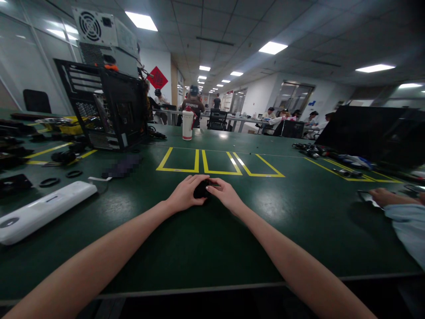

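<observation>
Both of my hands meet over the green table (186, 248), closed around a small black round object (201, 189). My left hand (184, 193) wraps its far and near sides with fingers and thumb. From the other side, my right hand (226, 193) grips it, thumb laid across its right edge. Most of the object is hidden by my fingers, so its exact kind does not show. Just beyond my hands, yellow tape outlines (222, 173) mark the tabletop.
A white elongated device (49, 210) lies at left near black rings (49, 182). Behind it stand an open black computer case (116, 106) and a power supply (102, 29). A white cup (187, 125) stands at the back. Another person's hand (387, 197) is at right.
</observation>
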`<state>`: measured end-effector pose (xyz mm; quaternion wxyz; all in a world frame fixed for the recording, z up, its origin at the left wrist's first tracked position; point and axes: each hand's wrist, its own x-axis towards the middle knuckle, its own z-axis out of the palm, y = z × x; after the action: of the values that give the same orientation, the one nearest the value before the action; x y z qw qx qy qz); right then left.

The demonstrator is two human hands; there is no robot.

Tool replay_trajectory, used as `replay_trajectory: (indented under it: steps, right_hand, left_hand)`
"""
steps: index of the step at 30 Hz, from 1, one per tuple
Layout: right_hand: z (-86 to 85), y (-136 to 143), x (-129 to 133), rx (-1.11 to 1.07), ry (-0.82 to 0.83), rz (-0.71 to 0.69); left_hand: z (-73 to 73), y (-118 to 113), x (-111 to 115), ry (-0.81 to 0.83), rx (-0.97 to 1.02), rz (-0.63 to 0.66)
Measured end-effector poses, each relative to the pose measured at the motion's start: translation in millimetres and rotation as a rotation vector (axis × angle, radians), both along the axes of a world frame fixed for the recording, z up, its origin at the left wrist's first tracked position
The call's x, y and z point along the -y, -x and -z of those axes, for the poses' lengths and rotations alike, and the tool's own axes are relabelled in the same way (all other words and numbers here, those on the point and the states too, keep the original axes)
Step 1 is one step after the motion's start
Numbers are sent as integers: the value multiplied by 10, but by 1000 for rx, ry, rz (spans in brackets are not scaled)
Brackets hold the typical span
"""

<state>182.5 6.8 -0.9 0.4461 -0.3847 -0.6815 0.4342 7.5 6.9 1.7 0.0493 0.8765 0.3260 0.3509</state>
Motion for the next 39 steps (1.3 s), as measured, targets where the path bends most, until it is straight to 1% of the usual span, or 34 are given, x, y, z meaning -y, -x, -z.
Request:
replay_trajectory:
  steps: [4,11,15,19,23,29,31,35,39]
  right_hand:
    - [22,-14,22,-15,7,-34]
    - [52,24,-12,-17,-98,45]
    - [37,26,-40,2,-63,63]
    - [16,10,-3,35,-28,17]
    - [18,8,50,-14,-65,-12]
    - [33,14,22,-5,-109,26]
    - [33,9,9,8,-104,27]
    - [18,0,32,45,-44,11]
    - [8,11,70,10,-87,6]
  left_hand:
    - [-6,7,15,2,1,1]
    - [-3,-4,11,4,3,-7]
    - [-6,-7,12,-3,1,-9]
    - [-5,-6,15,0,-5,-19]
    - [-2,-4,6,0,-3,-15]
    - [-4,-10,-1,3,-2,-14]
    - [-5,-10,3,8,0,-17]
    - [-18,-5,23,12,1,-14]
    - [-34,-7,39,10,4,-12]
